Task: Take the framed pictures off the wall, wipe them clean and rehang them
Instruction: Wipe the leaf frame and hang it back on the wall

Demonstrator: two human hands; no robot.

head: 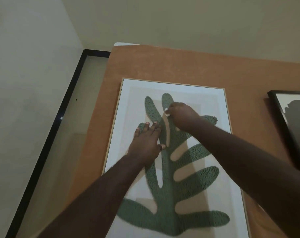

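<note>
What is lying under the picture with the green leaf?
The picture lies flat on an orange cloth, which shows around its top and sides. What the cloth covers cannot be seen. On the picture, the left hand presses flat and the right hand pinches something small and white.

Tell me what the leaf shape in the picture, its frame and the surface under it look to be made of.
Leaf shape: seemingly tufted or looped green fibre, judging by its pebbly, matte texture; possibly only printed that way.
Frame: thin, pale, light wood or wood-look, with a matte edge.
Surface beneath: orange-brown fabric, perhaps velvet or suede-like, with soft mottled shading and no gloss.
</note>
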